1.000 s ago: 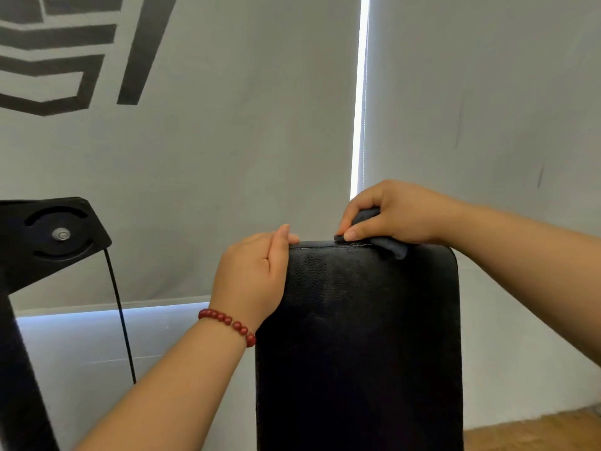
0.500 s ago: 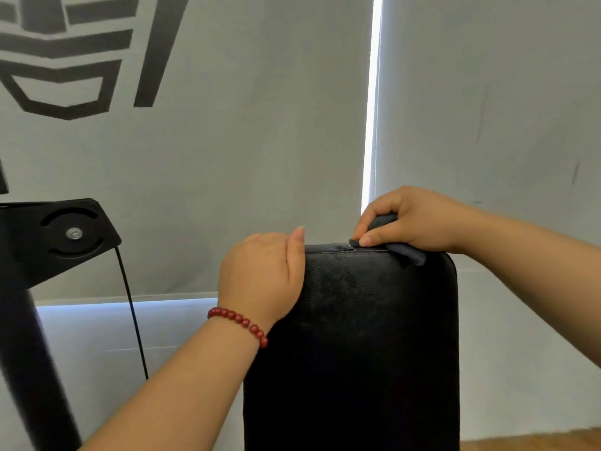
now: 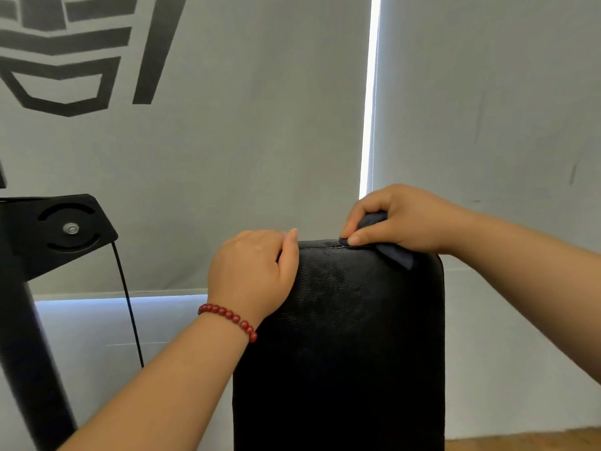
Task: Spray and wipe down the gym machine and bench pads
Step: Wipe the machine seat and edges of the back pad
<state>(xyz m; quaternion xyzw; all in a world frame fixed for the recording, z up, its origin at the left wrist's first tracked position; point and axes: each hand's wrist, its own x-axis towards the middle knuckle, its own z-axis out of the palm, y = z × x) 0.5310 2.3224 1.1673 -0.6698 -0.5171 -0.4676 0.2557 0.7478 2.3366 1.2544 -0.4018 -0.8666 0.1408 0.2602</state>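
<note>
A tall black textured back pad stands upright in the middle of the view. My left hand, with a red bead bracelet at the wrist, grips the pad's top left corner, thumb lying along the front edge. My right hand holds a dark grey cloth and presses it on the pad's top edge near the right corner. A fold of the cloth hangs a little over the front of the pad. No spray bottle is in view.
A black machine frame with a pivot plate and a thin black cable stands at the left. Grey roller blinds with a dark logo hang close behind the pad. A strip of wooden floor shows at lower right.
My right hand with the cloth has slid slightly right along the pad's top edge. My left hand stays on the left corner. The view has shifted a little.
</note>
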